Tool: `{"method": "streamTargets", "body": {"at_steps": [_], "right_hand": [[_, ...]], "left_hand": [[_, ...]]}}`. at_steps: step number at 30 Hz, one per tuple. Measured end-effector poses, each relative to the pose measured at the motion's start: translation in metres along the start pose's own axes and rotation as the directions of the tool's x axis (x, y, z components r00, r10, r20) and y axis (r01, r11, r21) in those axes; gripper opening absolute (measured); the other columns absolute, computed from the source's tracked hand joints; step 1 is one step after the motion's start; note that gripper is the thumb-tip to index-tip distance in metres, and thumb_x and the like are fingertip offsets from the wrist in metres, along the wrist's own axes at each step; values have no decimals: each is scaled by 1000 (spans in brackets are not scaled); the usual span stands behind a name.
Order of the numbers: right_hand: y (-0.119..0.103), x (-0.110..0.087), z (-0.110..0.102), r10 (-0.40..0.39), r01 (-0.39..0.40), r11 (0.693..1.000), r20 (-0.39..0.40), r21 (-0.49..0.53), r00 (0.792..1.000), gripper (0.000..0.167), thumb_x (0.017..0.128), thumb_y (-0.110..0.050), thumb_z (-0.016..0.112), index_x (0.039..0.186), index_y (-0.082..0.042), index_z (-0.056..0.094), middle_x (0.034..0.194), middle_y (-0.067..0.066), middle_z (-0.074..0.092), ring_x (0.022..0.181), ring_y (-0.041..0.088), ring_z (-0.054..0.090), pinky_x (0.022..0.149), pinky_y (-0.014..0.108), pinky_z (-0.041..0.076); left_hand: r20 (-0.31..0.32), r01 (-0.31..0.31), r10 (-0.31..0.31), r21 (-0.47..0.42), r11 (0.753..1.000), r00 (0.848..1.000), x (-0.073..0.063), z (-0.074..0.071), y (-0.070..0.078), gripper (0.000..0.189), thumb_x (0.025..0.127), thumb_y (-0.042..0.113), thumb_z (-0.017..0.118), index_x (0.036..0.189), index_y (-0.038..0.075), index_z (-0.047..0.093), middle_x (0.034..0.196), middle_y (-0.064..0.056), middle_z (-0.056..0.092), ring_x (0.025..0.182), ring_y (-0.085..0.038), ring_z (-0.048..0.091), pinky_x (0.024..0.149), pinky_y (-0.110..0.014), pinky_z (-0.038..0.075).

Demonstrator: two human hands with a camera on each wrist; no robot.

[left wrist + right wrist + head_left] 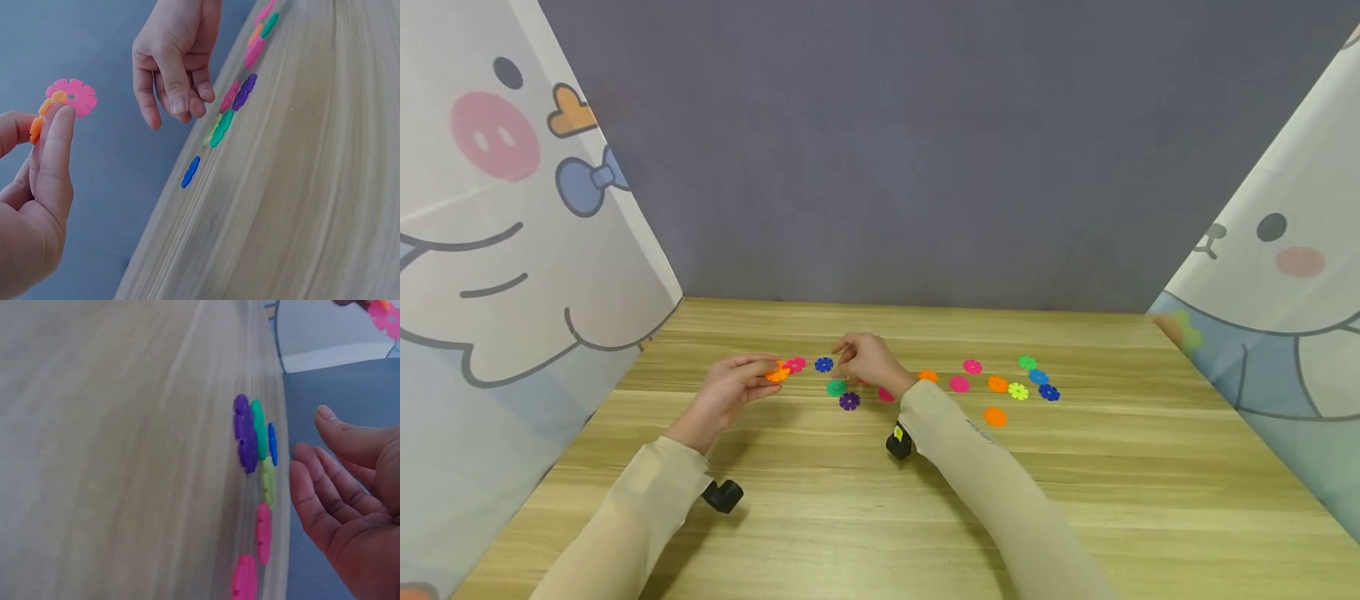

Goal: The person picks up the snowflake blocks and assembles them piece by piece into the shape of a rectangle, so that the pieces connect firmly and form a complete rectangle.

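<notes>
My left hand [722, 395] pinches an orange snowflake disc [39, 122] between thumb and fingers, raised above the table. A pink snowflake disc [84, 100] sits against the orange one, apparently joined to it at an angle. My right hand [871, 363] hovers over the scattered discs, its fingers loosely bent and nothing between them. Closest to it lie a blue disc [823, 364], a green disc [837, 387], a purple disc [849, 402] and a yellow-green disc [268, 483]. In the head view the right hand covers part of this group.
Farther right on the wooden table [820, 517] lie several more flat discs, among them an orange disc [996, 417], a pink disc [959, 383] and a dark blue disc [1049, 392]. A grey panel [895, 167] stands behind the table, with printed cloths at both sides.
</notes>
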State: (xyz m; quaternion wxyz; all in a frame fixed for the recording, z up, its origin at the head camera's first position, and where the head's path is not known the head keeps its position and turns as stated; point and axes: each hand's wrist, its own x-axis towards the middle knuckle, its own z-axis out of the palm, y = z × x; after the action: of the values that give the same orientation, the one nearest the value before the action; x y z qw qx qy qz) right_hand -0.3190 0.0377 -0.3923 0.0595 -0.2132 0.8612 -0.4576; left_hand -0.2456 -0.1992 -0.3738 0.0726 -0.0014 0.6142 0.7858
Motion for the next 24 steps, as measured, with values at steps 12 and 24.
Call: {"method": "streamTargets", "body": {"at_steps": [12,24], "right_hand": [[1,20,11,62,-60,996,23,-71,998,42,78,-5,85,116,3,69,89,8,67,79,15,60,66,24,51],[3,30,16,141,-132,975,36,-176,989,39,85,-14,82,120,-1,71,122,11,69,114,27,62,95,34,52]], "left_hand": [[14,2,-2,-9,1000,1000,-1,-3,-4,28,97,-5,57,86,12,77,85,-5,70,66,-11,67,70,-25,59],[20,-16,15,20,1000,1000,1,-5,-5,24,96,-6,57,94,7,77,87,-5,70,66,-11,66,71,-25,59]]}}
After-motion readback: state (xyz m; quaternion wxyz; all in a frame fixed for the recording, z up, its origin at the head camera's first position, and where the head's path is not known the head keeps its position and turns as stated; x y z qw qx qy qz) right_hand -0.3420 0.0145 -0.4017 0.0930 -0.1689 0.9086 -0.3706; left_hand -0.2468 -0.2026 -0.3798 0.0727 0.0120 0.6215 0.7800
